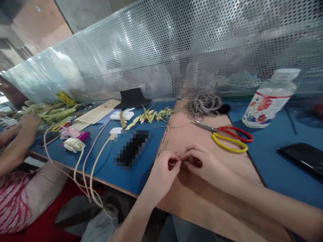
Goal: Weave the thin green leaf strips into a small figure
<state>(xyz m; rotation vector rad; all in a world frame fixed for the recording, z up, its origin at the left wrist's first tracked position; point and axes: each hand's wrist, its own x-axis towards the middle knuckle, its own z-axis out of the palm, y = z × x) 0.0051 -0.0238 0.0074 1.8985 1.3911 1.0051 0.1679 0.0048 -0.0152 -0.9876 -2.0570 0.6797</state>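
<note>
Yarn point(205, 104) in a loose grey tangle lies at the far edge of the flat tan board point(190, 196); near its left edge, left hand point(163, 170) and right hand point(206, 163) meet, fingertips pinched together, anything between them too small to tell.

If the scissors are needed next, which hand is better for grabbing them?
Probably the right hand. The scissors lie just beyond it, on its side of the board. The left hand is farther off. Both are pinching close together; anything between them is too small to tell.
</note>
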